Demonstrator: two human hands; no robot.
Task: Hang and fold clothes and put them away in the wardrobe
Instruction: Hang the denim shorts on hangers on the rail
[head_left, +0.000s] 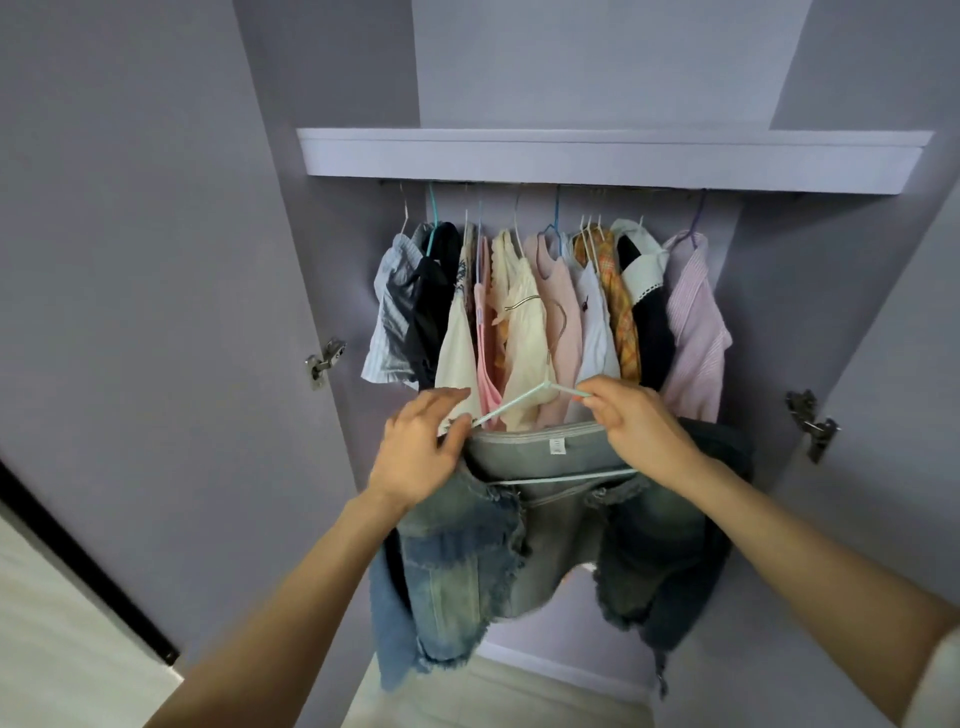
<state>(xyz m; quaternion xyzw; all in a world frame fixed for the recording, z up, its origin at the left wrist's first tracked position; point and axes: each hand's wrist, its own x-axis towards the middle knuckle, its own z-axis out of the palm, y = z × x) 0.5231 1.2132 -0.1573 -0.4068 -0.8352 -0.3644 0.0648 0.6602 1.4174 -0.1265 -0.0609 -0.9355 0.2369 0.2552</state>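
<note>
In front of the open wardrobe (613, 156), I hold a pale wire hanger (524, 400) with frayed denim shorts (519, 545) on it. My left hand (415, 457) pinches the hanger's left arm and the edge of the waistband, fingers curled. My right hand (639, 431) grips the hanger's right arm, fingers closed round the wire. The shorts hang below both hands, waistband up with a small white label showing, legs dangling towards the floor. Behind them a row of shirts and tops (545, 312) hangs from the rail under the lilac shelf. Metal hinges (324, 358) show on both door frames.
</note>
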